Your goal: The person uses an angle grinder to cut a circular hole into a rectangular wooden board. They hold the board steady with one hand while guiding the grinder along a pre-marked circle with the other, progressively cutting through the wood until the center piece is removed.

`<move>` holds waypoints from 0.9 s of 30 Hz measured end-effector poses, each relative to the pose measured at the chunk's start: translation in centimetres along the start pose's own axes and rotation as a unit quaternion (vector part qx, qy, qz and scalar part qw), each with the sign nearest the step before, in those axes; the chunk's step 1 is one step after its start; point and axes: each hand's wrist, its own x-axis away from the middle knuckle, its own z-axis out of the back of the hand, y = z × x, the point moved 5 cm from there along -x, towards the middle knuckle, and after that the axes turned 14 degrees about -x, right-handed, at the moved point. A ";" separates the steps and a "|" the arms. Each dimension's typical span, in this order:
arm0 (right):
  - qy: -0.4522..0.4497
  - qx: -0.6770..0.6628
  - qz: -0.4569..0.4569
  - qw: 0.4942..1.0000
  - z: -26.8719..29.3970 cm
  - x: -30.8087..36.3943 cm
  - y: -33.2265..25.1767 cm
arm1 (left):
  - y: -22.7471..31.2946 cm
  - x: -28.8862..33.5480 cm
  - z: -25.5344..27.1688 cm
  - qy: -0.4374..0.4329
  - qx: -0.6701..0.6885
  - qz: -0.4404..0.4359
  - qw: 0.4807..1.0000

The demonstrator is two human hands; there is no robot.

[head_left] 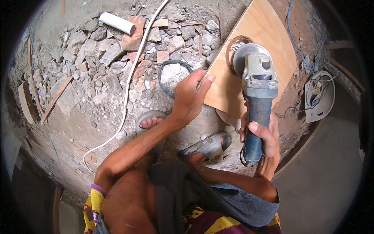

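Observation:
My right hand point(272, 139) is wrapped round the blue body of an angle grinder point(259, 107), its grey metal head pointing away from me. The grinder's pale round disc point(249, 52) is over a rounded, dark-edged opening in a light-brown plywood board point(272, 43). Whether the disc touches the wood, I cannot tell. My left hand point(188, 96) pinches the board's left edge, thumb on top. The board tilts across the rubble, and the grinder covers part of it.
Broken stones and rubble point(93, 48) spread ahead and left, with a white pipe piece point(117, 23) on top. A white cable point(132, 74) runs through them. A black ring-shaped strip point(163, 84) lies near my left hand. Right stands a whitish panel with wires point(320, 95).

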 end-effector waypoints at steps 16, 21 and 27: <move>0.030 0.073 0.025 0.997 0.6 -1.5 -0.7 | 0.6 -3.0 2.2 -0.030 0.021 -0.069 0.997; 0.006 0.072 0.003 0.997 0.9 -2.0 -1.1 | 1.2 -3.3 2.6 -0.041 0.017 -0.072 0.996; 0.018 0.086 0.026 0.996 0.5 -2.4 -0.9 | 1.1 -3.6 2.8 -0.024 0.000 -0.046 0.999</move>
